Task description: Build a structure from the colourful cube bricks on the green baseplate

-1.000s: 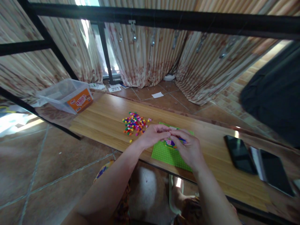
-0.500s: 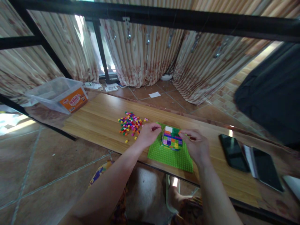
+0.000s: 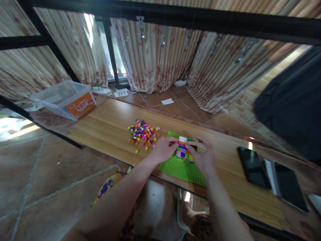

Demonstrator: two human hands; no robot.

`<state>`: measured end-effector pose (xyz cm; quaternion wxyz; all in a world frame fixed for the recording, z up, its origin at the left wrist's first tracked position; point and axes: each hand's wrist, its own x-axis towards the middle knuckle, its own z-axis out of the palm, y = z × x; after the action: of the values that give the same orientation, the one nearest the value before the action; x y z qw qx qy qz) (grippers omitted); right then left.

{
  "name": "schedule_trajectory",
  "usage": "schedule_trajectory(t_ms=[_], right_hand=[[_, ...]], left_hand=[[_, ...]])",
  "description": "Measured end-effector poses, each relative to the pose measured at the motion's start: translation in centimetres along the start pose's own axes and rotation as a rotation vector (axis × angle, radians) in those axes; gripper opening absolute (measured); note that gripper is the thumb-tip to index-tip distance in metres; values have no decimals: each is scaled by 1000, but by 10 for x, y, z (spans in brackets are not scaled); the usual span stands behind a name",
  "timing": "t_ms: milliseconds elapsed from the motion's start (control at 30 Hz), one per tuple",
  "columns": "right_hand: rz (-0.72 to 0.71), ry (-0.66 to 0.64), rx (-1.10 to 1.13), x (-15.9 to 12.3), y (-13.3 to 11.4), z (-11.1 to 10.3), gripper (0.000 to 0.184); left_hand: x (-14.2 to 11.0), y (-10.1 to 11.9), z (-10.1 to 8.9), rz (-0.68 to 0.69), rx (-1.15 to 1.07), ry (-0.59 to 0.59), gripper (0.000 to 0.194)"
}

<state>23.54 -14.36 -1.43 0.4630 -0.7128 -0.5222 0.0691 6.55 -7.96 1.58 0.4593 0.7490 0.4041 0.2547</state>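
Nearest: patterned clothing (image 3: 106, 187) over the wearer's legs, below the near edge of a wood-grain counter (image 3: 112, 122). Green studded baseplate (image 3: 182, 171) lies flat near that edge. On it, toward its far side, sits a low block build (image 3: 182, 152) in purple, pink, orange and yellow, white at its far end; partly covered by fingers.

Left hand (image 3: 163, 150): fingers curled, tips at the build's left side. Right hand (image 3: 205, 155): bent over the build's right part, thumb and forefinger drawn close together. Cannot tell whether either grasps a brick.

Left of the baseplate, a loose heap of small mixed-colour bricks (image 3: 142, 132), a few strays around it. Well to the right, a black phone (image 3: 253, 167) and, beside it, another dark-screened device (image 3: 291, 185).

At the counter's left end, a clear plastic tub (image 3: 56, 108) with an orange label. Beyond, white paper (image 3: 167, 101) on floor tiles; farthest, striped curtains (image 3: 146, 63).
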Motion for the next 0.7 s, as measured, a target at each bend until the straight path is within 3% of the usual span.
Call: schedule_trajectory(t_ms=[400, 700], right_hand=[[259, -19, 323, 2, 9, 10, 18], [205, -12, 257, 3, 8, 9, 17]], left_hand=[[2, -10, 5, 30, -19, -6, 29], [-3, 0, 2, -6, 26, -15, 28]])
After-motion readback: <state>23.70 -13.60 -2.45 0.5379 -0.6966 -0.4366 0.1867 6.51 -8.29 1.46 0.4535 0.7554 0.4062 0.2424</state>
